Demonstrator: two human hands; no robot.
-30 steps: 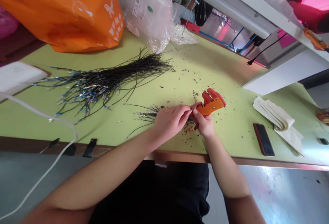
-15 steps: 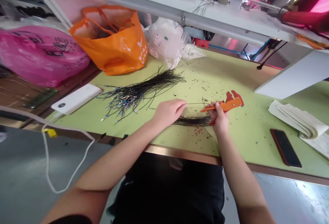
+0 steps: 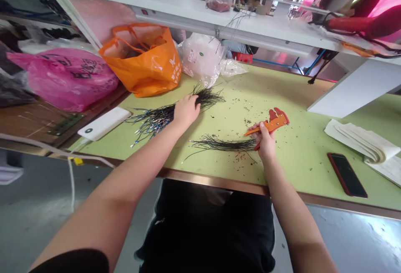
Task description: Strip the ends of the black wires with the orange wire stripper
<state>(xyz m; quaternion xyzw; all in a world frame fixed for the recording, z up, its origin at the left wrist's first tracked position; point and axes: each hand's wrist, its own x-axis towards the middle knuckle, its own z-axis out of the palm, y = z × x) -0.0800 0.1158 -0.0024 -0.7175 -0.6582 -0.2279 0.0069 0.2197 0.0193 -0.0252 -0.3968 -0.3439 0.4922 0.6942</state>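
Bright, pink-tinged light upper right; floor glare lower right; edges stretched.

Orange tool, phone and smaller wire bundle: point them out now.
Orange tool (image 3: 275, 123): head view, on its orange body.
Phone (image 3: 347, 175): head view, middle of its screen.
Smaller wire bundle (image 3: 226, 144): head view, middle of its length.

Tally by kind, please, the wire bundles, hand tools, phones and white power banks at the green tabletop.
Larger wire bundle and smaller wire bundle: 2
Orange-and-red hand tool, in the right hand: 1
Phone: 1
White power bank: 1
Total: 5
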